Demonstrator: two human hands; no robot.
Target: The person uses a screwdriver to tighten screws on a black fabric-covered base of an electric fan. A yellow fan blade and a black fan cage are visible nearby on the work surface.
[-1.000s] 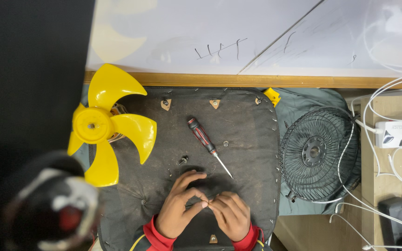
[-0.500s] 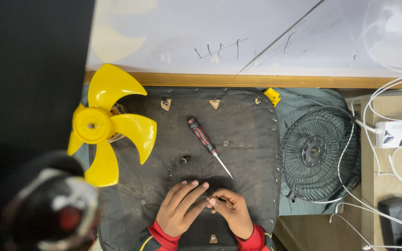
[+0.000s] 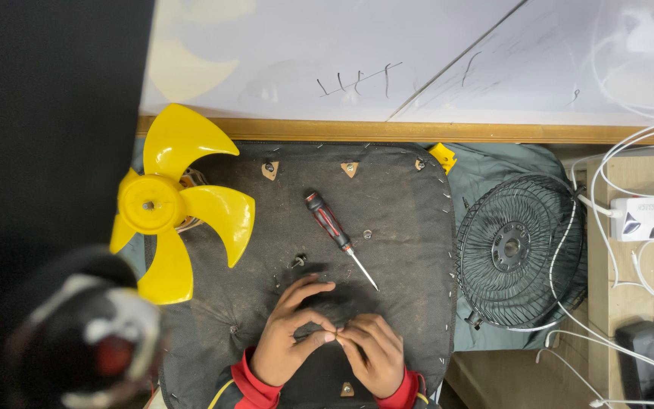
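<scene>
Black padded fabric [image 3: 387,197] is being worked on: a small, indistinct part is being pinched between the left hand [image 3: 285,341] and right hand [image 3: 372,356], both grips clenched. Already detached, the yellow fan blade [image 3: 168,204] and black grille [image 3: 516,250] are lying aside, the screwdriver [image 3: 334,231] unused nearby.

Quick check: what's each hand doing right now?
Left hand: fingers curled, pinching something too small to identify.
Right hand: fingertips meeting the left's, contents hidden.

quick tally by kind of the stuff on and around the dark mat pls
yellow fan blade: 1
screwdriver: 1
black fan grille: 1
loose screws: 2
white power strip: 1
total: 6
</scene>
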